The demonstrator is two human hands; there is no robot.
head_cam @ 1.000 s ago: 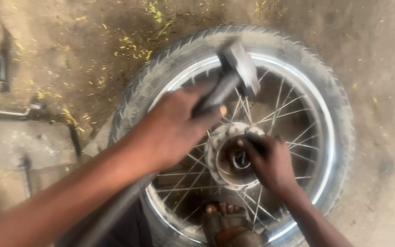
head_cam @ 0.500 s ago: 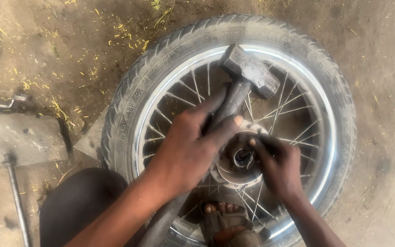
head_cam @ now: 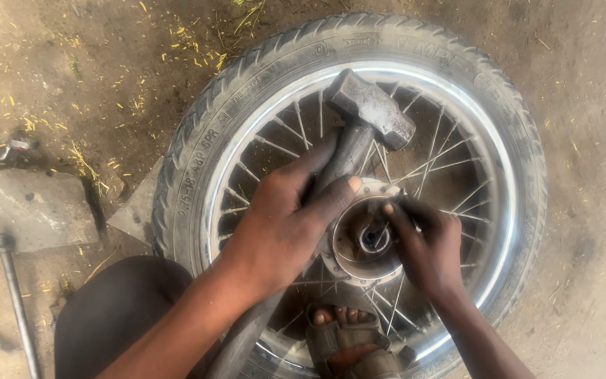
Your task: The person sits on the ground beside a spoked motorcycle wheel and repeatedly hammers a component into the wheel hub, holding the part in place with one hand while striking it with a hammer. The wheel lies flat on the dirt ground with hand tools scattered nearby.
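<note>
a hammer (head_cam: 359, 133) is gripped near its head by the left hand (head_cam: 282, 224), poised over the hub (head_cam: 362, 238) of a spoked wheel (head_cam: 247, 105) laid flat on the dirt; the right hand (head_cam: 426, 245) is pinched on a small part inside the hub. a driving step is judged under way; next, a square blow with fingers kept clear seems called for

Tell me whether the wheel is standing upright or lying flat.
Lying flat. The wheel rests on its side on the dirt ground, its whole rim and spokes facing the camera, hub upward, a sandalled foot on its near edge.
</note>
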